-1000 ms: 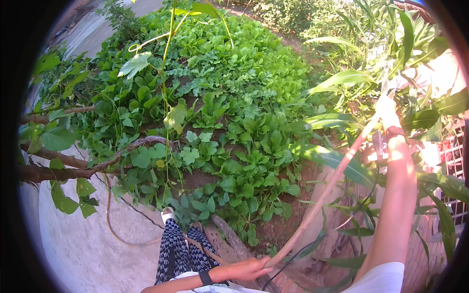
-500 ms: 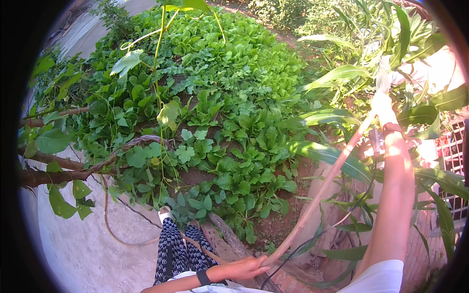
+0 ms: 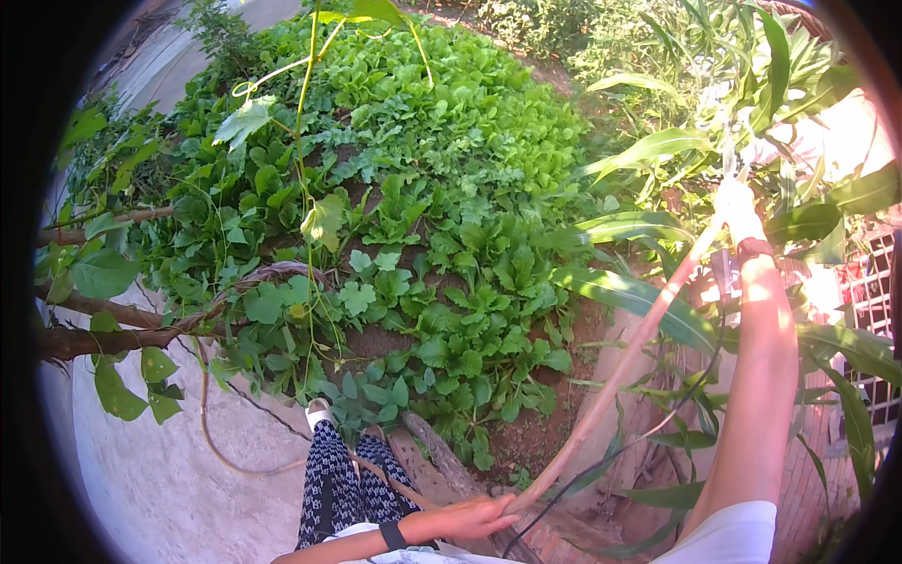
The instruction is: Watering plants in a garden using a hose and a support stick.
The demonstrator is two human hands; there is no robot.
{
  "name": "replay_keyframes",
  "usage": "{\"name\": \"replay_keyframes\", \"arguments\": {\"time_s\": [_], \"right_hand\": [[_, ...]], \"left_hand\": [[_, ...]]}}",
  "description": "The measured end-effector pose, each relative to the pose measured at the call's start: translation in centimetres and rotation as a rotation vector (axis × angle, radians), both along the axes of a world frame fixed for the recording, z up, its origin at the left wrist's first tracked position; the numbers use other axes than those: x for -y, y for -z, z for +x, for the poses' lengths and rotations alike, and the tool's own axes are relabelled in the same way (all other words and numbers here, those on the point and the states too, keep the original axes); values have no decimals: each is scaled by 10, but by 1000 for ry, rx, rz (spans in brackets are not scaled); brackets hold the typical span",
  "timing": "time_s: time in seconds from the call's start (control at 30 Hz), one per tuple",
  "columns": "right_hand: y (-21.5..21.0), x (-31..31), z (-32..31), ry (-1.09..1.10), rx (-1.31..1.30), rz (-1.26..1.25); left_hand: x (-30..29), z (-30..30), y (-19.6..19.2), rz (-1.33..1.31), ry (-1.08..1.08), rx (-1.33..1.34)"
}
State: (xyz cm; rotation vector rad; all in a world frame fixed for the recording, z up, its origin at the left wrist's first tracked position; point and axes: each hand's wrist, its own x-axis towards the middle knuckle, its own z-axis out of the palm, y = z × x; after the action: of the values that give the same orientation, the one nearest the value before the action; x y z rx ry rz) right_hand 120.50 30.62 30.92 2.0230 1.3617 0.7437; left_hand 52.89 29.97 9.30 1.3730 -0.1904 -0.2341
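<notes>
A pale tan hose (image 3: 620,371) runs slantwise from near my waist up to the right. My right hand (image 3: 739,202), at the end of my outstretched arm, is closed round its far end; bright sunlight washes out the fingers. What looks like a whitish spray of water (image 3: 729,155) shows just beyond that hand. Low in the view, my left hand (image 3: 479,516) grips the nearer part of the hose, with a dark band on the wrist. A bed of leafy green vegetables (image 3: 451,150) spreads in front of me, and long-bladed corn-like plants (image 3: 648,230) surround my right arm.
Woody vine branches (image 3: 113,340) jut in from the left, and a thin green vine (image 3: 303,160) hangs before me. More hose (image 3: 214,442) lies on the concrete (image 3: 141,479). An old log (image 3: 437,446) edges the bed. A wire grid (image 3: 881,310) stands at right.
My right hand and the hose end have shifted very slightly, and the whitish spray looks thinner. My left hand stays almost where it was.
</notes>
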Motion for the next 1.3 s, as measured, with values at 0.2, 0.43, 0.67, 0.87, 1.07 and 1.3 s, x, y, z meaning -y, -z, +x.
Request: {"name": "replay_keyframes", "arguments": {"time_s": [0.2,0.43,0.67,0.87,1.07,1.3], "right_hand": [[24,-23,-8,-45,-315,204],[-1,-5,0,30,-118,72],[3,-37,-67,158,181,-95],[-2,-40,-82,259,171,-109],[3,-49,-95,534,221,-250],[-1,-49,-118,423,259,-240]], "left_hand": [[-5,0,1,40,1,-49],[-2,0,1,13,15,3],[-1,0,2,42,-23,-5],[-4,1,1,24,15,-54],[-3,1,3,36,13,-61],[-4,-1,2,23,-38,-17]]}}
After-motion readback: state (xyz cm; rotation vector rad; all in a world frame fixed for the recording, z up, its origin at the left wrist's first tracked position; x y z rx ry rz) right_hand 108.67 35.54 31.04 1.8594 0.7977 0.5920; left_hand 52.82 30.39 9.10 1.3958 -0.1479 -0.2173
